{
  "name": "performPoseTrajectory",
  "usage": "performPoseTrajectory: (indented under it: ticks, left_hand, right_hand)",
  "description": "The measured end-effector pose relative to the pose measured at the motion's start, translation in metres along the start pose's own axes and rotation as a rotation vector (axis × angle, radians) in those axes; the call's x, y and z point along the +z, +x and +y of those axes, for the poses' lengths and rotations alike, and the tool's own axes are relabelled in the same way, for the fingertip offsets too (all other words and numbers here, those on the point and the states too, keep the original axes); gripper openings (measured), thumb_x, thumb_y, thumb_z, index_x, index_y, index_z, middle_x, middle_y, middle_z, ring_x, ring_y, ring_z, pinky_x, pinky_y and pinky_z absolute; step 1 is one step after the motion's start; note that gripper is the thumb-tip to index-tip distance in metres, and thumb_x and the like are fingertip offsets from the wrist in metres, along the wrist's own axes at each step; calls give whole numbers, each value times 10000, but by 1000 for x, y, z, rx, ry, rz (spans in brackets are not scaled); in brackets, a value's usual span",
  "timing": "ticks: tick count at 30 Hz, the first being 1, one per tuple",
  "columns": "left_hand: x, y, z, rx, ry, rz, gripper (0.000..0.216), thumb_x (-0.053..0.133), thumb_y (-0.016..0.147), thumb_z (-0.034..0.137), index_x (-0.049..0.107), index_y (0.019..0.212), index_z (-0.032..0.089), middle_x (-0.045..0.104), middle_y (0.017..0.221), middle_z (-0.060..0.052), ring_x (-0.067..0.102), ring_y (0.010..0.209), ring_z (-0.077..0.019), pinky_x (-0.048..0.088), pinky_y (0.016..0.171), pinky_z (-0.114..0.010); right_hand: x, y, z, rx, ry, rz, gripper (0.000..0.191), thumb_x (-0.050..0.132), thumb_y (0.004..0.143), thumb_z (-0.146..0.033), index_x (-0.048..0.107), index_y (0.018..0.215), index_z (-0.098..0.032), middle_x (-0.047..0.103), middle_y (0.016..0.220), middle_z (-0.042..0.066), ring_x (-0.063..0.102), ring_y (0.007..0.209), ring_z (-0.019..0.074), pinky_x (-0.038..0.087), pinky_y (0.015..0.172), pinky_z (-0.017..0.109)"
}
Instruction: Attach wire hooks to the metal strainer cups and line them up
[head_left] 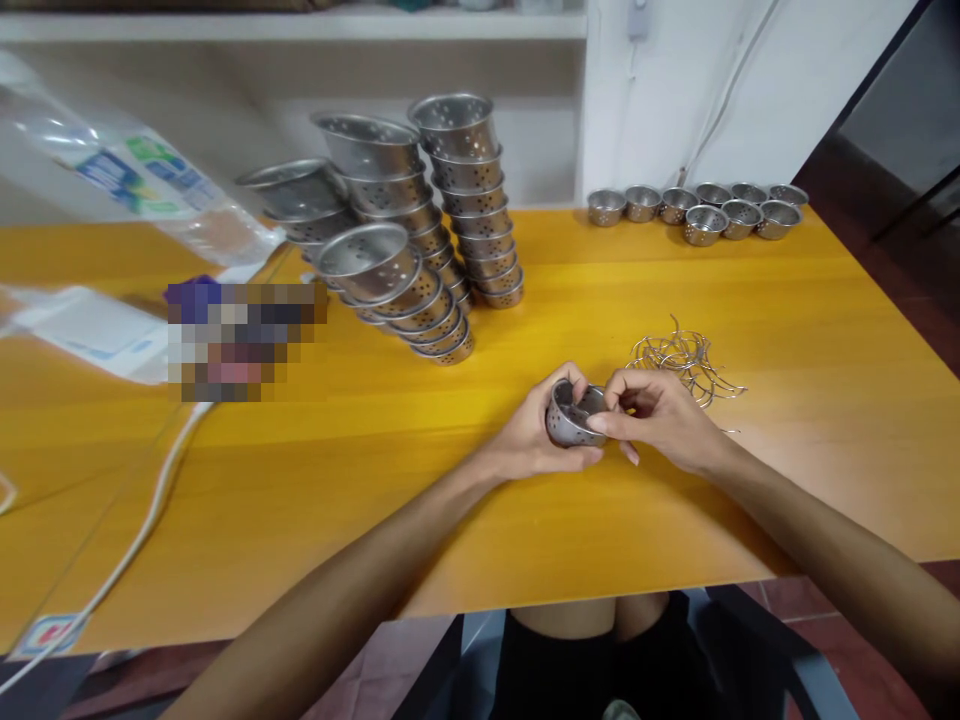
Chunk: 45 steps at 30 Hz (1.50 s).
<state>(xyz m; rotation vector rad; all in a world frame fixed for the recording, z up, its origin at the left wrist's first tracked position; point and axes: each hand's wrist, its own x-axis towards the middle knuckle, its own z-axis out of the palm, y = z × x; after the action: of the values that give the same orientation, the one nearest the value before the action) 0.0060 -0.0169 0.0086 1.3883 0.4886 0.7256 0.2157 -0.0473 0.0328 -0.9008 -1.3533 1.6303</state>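
Observation:
My left hand (541,430) is wrapped round a small perforated metal cup (571,428), tilted with its mouth up and toward the right. One of its fingers bends over the rim into the cup. At the cup's right side, the thumb and fingers of my right hand (651,415) are pinched together against the rim. Whatever lies between those fingertips is hidden. Just beyond my right hand, a loose pile of thin curved metal wires (679,360) rests on the yellow table (360,520).
Tall stacks of perforated metal cups (450,200) stand at the back left, some leaning. Several single cups (705,225) line the back right edge. On the left are a clear plastic bag (150,170), a white packet (90,330), a pixelated patch and a white cable (161,490).

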Motion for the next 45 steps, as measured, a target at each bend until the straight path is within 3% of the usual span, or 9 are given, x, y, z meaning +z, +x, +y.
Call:
performPoseTrajectory:
  ticks: [4, 8, 11, 15, 17, 21, 28, 34, 45]
  left_hand:
    - [1, 2, 0, 42, 30, 8, 551, 913, 754, 292, 418, 988, 229, 535, 912, 42, 476, 689, -75, 404, 586, -198]
    - [8, 4, -5, 155, 133, 164, 540, 914, 777, 298, 455, 1053, 232, 561, 975, 21, 540, 770, -102, 458, 669, -222]
    - [13, 4, -12, 250, 303, 300, 560, 928, 786, 312, 480, 1117, 245, 598, 1134, -34, 628, 926, -164, 533, 796, -299]
    - [12, 6, -18, 396, 597, 395, 638, 957, 788, 356, 557, 1279, 278, 534, 1298, -87, 577, 1281, -307, 528, 1093, -509]
    - [10, 7, -20, 385, 616, 389, 843, 961, 791, 384, 470, 1471, 309, 479, 1417, -127, 526, 1363, -350, 508, 1152, -578]
    - [8, 9, -23, 294, 509, 337, 867, 826, 922, 337, 302, 1612, 331, 397, 1484, -156, 597, 1244, -289, 619, 1021, -490]
    - [5, 12, -27, 246, 523, 396, 567, 667, 946, 128, 462, 1455, 269, 439, 1341, -119, 605, 1172, -226, 646, 886, -361]
    - [3, 10, -27, 227, 531, 386, 510, 639, 949, 107, 483, 1410, 260, 432, 1351, -120, 608, 1170, -216, 639, 892, -360]
    - [7, 8, -22, 168, 499, 393, 429, 622, 966, 114, 521, 1355, 265, 438, 1345, -108, 620, 1146, -203, 647, 895, -356]
  right_hand:
    - [-3, 0, 3, -24, -12, -9, 344, 961, 807, -388, 676, 808, -195, 613, 686, -58, 560, 489, 61, 451, 473, 209]
    - [-8, 3, 3, -124, -8, 158, 260, 903, 869, -413, 750, 978, -232, 670, 891, -15, 574, 567, 66, 475, 475, 220]
    - [-10, 4, 3, -80, 4, 270, 462, 981, 754, -372, 721, 1120, -266, 696, 1106, 8, 585, 583, 69, 432, 393, 208]
    - [-12, 4, 11, 21, -103, 209, 328, 911, 826, -402, 715, 1001, -206, 699, 743, -17, 528, 408, 83, 391, 356, 222]
    - [-22, 13, 12, -31, -149, 302, 290, 897, 830, -388, 730, 946, -182, 675, 639, -19, 534, 393, 98, 432, 385, 233]
    - [-73, 65, -1, -138, -71, 775, 344, 943, 694, -241, 674, 897, -176, 739, 769, 13, 629, 486, 112, 540, 459, 228]
    - [-163, 178, -18, -129, 56, 1126, 422, 826, 803, -121, 440, 912, -251, 572, 683, -85, 670, 573, 110, 651, 595, 227]
    - [-183, 212, 3, -184, 96, 1266, 342, 707, 878, -61, 427, 956, -242, 591, 889, -40, 723, 622, 106, 675, 662, 251]
    - [-196, 227, 21, -293, 16, 1234, 248, 664, 934, -115, 454, 973, -239, 575, 929, -38, 746, 694, 97, 680, 723, 268]
